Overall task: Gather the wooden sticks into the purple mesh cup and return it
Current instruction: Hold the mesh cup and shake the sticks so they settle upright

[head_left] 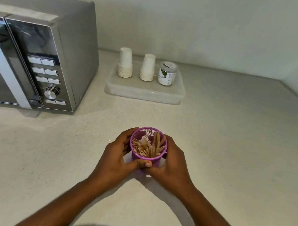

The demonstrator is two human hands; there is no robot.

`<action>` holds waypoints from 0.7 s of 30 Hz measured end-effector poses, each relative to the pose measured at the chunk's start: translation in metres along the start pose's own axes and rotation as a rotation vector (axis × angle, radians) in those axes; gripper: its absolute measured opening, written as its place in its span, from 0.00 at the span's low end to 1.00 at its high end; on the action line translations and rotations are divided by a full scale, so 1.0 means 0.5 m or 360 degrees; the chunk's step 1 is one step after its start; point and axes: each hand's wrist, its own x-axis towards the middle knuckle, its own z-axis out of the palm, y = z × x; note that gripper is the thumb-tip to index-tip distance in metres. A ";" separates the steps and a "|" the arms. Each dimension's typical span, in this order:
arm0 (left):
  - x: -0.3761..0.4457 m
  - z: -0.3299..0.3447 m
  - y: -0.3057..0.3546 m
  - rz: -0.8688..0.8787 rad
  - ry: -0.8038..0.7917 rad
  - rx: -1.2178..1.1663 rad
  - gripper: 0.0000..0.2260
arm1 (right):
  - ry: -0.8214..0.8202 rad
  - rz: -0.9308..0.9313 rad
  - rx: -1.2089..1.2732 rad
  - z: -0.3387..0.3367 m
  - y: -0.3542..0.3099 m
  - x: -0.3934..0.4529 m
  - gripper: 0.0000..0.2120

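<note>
Two hands wrap our round purple mesh cup (146, 156) on the pale speckled countertop (225, 152): the left hand (117, 158) curls around its left wall, the right hand (172, 163) around its right, thumbs meeting at the near side. Flat wooden sticks (149, 146) stand and lean inside it. Behind sit a brushed-metal microwave (36, 62) and a clear plastic tray (145, 91) bearing two stacks of white paper cups (125, 62) and a lidded jar (167, 73).
</note>
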 end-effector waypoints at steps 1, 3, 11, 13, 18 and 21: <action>0.002 0.000 0.001 0.0010 0.0013 0.0008 0.32 | 0.0020 -0.0037 0.0005 -0.003 0.000 0.004 0.35; 0.004 0.000 -0.001 0.0020 -0.0019 0.0030 0.32 | 0.0038 -0.0027 0.0051 0.000 0.004 0.006 0.36; 0.005 0.000 0.000 0.0017 -0.0017 0.0057 0.33 | 0.0006 0.0018 0.0095 0.000 0.000 0.007 0.34; 0.003 0.000 0.000 0.0027 0.0027 0.0042 0.32 | -0.0001 -0.0021 0.0070 0.001 0.004 0.005 0.35; -0.002 0.006 -0.013 0.0015 0.0016 0.0063 0.32 | -0.0024 0.0002 0.0098 0.005 0.017 -0.004 0.38; 0.001 0.008 -0.008 0.0063 0.0070 0.0070 0.33 | 0.0010 -0.0066 0.0116 -0.004 0.017 0.004 0.35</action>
